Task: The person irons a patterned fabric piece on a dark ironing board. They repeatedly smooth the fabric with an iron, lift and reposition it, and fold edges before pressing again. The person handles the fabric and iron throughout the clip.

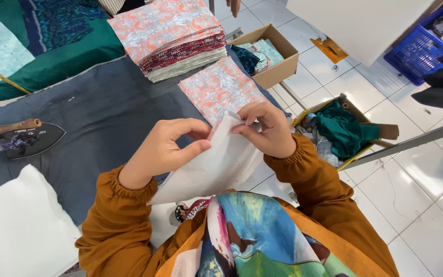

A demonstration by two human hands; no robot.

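Observation:
My left hand [166,147] and my right hand [265,128] both pinch the top corner of a white fabric square [216,166] held above the edge of the grey padded table [103,113]. The fingertips of both hands meet at that corner, where a patterned layer shows behind the white one. Just beyond my hands a single orange-and-grey patterned square [220,87] lies flat on the table. Further back stands a tall stack of similar patterned squares [173,36].
An iron with a wooden handle [24,137] rests at the table's left. White cloth [19,225] lies at the near left. A cardboard box of fabric [265,54], a bin with green cloth [342,131] and a blue crate [426,43] stand on the tiled floor at right.

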